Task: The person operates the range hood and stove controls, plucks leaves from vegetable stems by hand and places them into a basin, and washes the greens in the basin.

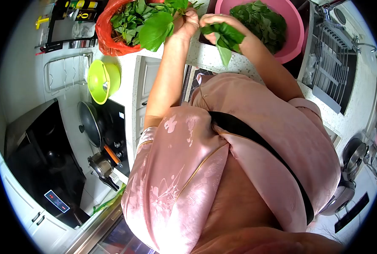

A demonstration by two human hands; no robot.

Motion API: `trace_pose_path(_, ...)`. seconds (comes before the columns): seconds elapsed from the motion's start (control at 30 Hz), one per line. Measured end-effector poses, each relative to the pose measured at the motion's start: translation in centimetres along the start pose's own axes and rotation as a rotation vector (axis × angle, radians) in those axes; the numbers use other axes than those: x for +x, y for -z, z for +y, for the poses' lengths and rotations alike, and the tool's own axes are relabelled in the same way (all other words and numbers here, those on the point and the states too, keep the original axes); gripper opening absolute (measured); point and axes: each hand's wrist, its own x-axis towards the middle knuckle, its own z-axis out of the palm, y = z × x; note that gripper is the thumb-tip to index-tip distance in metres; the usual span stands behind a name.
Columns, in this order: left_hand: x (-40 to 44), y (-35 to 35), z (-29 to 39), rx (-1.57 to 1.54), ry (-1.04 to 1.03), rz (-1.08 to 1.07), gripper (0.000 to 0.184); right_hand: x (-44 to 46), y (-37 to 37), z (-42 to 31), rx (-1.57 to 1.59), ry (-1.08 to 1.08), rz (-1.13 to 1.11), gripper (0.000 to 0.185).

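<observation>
Between the red plastic bag (105, 39) and the pink basin (297, 31), both my hands hold greens. My left hand (186, 26) is closed on leafy stems at the bag's right edge, with a broad green leaf (156, 31) hanging beside it. Several leafy greens (127, 23) fill the bag. Curled round a small bunch of leaves (226, 37) is my right hand (222, 21), at the basin's left edge. Dark green leaves (262, 26) lie inside the basin.
A lime-green bowl (113, 80) stands below the bag. On the left are a stove (114, 127), a lidded pan (91, 123) and a pot (101, 164). A dish rack (330, 63) stands right of the basin. The speckled counter edge (239, 63) runs beneath my hands.
</observation>
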Motion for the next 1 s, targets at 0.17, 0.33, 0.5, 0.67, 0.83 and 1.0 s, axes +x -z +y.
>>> trace_pose_path(0.17,0.4,1.6,-0.2,0.382,-0.232,0.172,0.021,1.7,-1.7,-0.3,-0.053,-0.030,-0.020,0.028)
trace_pose_path(0.33,-1.3,-0.3,-1.2,0.691,-0.495,0.087,0.029,3.3,-0.2,1.8,0.133,-0.007,0.028,0.019)
trace_pose_path(0.5,-2.3,-2.0,-0.9,0.627,-0.437,0.034,0.023,1.0,-0.4,1.4,-0.032,0.018,0.026,0.019)
trace_pose_path(0.67,-2.8,-2.7,-1.5,0.647,-0.501,0.025,0.020,0.6,1.0,1.7,-0.176,0.106,0.093,0.018)
trace_pose_path(0.83,-3.5,-3.0,-2.2,0.753,-0.461,-0.033,0.016,-0.1,2.1,0.6,0.081,0.129,0.251,0.017)
trace_pose_path(1.0,-3.5,-3.2,-2.9,1.012,-0.558,-0.129,0.015,0.0,3.8,-0.4,-0.288,0.145,-0.036,0.019)
